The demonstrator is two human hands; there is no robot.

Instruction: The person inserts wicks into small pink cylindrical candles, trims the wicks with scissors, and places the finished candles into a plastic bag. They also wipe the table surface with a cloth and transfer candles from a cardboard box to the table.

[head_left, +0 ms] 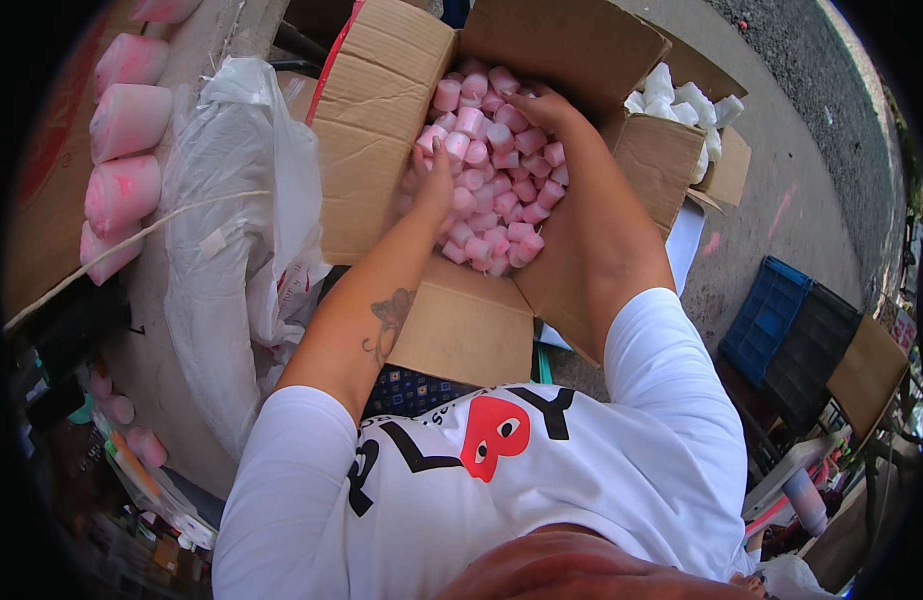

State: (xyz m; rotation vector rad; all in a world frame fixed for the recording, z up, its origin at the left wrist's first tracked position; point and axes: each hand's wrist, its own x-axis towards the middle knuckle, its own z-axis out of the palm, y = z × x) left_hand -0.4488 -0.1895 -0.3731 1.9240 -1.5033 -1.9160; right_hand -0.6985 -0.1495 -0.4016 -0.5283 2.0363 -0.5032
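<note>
An open cardboard box (460, 335) stands in front of me, filled with a heap of small pink and white cylinders (504, 138) that look like little candles. My left hand (435, 188) reaches in at the heap's left side, thumb and fingers apart against the cylinders. At the heap's far right, my right hand (546, 107) rests with its fingers stretched over the pieces. Neither hand is closed round a piece that I can make out. Part of the fingers is hidden among the cylinders.
Left of the box lies a crumpled translucent plastic bag (217, 240), with a row of larger pink and white blocks (130, 120) beyond it. White chunks (687, 105) fill another carton at the right. Blue (767, 310) and black crates (810, 335) sit farther right.
</note>
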